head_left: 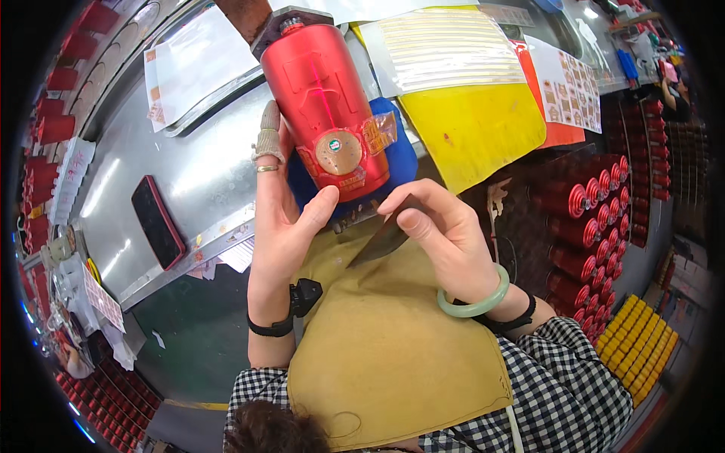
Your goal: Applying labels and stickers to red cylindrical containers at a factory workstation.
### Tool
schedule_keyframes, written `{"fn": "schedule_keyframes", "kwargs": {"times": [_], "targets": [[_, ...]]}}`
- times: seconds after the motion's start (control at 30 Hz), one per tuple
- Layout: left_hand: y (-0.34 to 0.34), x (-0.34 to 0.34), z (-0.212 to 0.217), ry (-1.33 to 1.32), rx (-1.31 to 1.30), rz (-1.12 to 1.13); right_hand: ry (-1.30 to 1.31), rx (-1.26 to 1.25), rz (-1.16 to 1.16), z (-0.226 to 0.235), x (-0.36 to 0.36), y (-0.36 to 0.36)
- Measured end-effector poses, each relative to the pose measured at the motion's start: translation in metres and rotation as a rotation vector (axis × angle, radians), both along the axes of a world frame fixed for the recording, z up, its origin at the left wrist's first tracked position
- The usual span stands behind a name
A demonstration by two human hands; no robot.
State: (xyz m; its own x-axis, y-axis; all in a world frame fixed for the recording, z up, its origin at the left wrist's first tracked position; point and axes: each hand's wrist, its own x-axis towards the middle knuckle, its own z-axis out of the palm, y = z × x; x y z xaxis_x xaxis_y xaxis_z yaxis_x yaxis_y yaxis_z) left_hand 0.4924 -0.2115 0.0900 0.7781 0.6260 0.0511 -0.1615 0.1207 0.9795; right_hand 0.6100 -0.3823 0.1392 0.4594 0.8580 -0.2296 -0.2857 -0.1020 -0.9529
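A glossy red bottle lies with its neck pointing away from me, over a blue support. A thin bright pink line runs down its side. Near its base sits a round gold decal, and a clear-edged gold decal sticks out at the right. My left hand grips the bottle's left side and base, a cloth sleeve on one finger. Between the thumb and fingers of my right hand is a thin dark flat blade-like piece, held apart from the bottle, below its base.
A dark phone lies on the metal bench at the left. Decal sheets rest on a yellow sheet at the right. Several red bottles are stacked beyond my right arm. A tan apron covers my lap.
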Motion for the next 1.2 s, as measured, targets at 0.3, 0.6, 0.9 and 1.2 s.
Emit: {"fn": "schedule_keyframes", "kwargs": {"times": [0.3, 0.6, 0.9, 1.2], "targets": [[0.006, -0.001, 0.001, 0.014, 0.025, -0.022, 0.465, -0.111, -0.085, 0.004, -0.018, 0.004], [0.006, -0.003, 0.001, 0.030, -0.012, -0.025, 0.425, -0.079, -0.146, -0.004, -0.021, 0.015], [0.007, -0.001, 0.000, 0.037, 0.021, -0.034, 0.454, -0.056, -0.221, -0.007, -0.025, 0.018], [0.007, -0.001, 0.000, 0.028, -0.017, -0.020, 0.432, -0.045, -0.239, -0.010, -0.029, 0.023]]}}
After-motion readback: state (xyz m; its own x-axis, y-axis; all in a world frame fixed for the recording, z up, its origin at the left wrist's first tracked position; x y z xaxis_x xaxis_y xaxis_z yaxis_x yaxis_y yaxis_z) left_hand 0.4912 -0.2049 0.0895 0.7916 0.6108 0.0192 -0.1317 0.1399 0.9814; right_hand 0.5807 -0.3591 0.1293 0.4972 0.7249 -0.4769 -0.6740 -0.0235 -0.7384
